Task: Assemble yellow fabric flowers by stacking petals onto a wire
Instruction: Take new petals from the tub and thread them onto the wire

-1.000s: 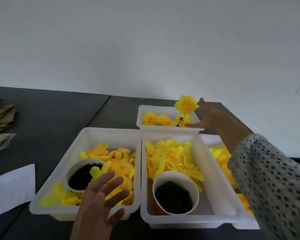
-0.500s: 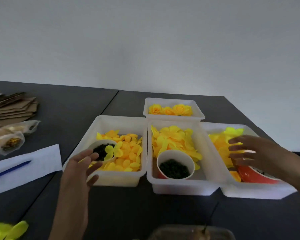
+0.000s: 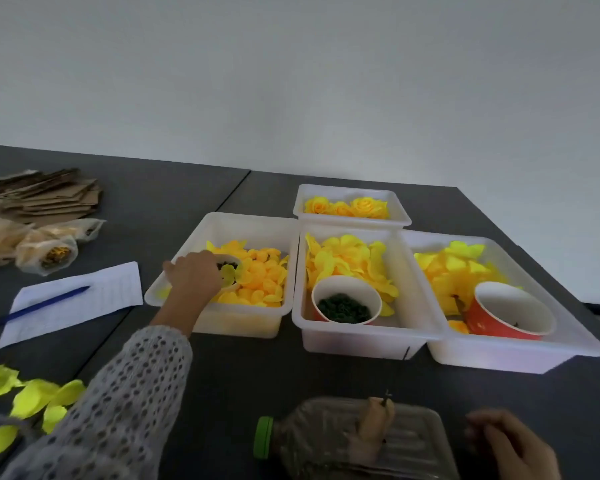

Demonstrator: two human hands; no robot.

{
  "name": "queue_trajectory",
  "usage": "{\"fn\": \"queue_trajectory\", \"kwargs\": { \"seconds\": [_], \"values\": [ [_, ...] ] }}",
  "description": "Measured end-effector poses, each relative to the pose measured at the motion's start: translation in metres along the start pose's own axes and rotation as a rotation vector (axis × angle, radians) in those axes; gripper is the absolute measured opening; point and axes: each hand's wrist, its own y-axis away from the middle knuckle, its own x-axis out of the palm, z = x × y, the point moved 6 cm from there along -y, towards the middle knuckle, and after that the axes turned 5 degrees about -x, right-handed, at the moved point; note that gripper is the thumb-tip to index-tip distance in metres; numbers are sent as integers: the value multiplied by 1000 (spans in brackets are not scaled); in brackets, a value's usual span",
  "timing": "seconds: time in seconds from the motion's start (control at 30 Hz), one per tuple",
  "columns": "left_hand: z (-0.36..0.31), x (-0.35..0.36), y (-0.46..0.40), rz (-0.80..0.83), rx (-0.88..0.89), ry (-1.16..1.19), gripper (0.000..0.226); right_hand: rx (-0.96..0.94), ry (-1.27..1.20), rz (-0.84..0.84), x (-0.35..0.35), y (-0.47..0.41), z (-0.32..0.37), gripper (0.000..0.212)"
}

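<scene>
Three white trays hold yellow petals: a left tray (image 3: 222, 221) with small orange-yellow petals (image 3: 264, 280), a middle tray (image 3: 357, 337) and a right tray (image 3: 499, 358). My left hand (image 3: 193, 277) reaches into the left tray, over a white cup of dark green bits (image 3: 229, 263). Its fingertips are hidden. Finished yellow flowers (image 3: 352, 206) lie in the small back tray (image 3: 350, 190). A thin dark wire (image 3: 405, 353) rises from a beige lump on a plastic bottle (image 3: 329, 441) lying near me. My right hand (image 3: 510, 448) hovers beside the bottle, fingers loosely curled, nothing visible in it.
A white cup of green pieces (image 3: 345, 304) stands in the middle tray, a red cup (image 3: 499, 323) in the right one. Loose lime petals (image 3: 32, 396) lie at the near left. A paper sheet (image 3: 94, 289) with a blue pen (image 3: 42, 303), bags (image 3: 45, 252) and cardboard (image 3: 42, 195) sit on the left.
My right hand left a flower in the back tray and drew back to the near right. My left hand moved forward to the white cup. The view tilted down, revealing the bottle.
</scene>
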Motion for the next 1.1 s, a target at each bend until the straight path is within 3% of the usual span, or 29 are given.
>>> {"fn": "queue_trajectory", "kwargs": {
  "seconds": [0.07,0.13,0.5,0.83,1.1],
  "values": [
    [-2,6,-4,1,12,-216,34,-25,15,-40,0,1,-11,31],
    [-5,6,-8,-47,34,-256,32,-38,-10,-89,-2,2,-20,34],
    [-7,7,-30,-116,53,-234,14,-98,-50,-176,2,8,-41,44],
    [0,10,-33,-56,134,-207,8,-133,-60,-150,3,14,-34,38],
    [-5,-9,-33,-102,124,-267,32,-132,-61,-138,1,15,-39,38]
  ]
}}
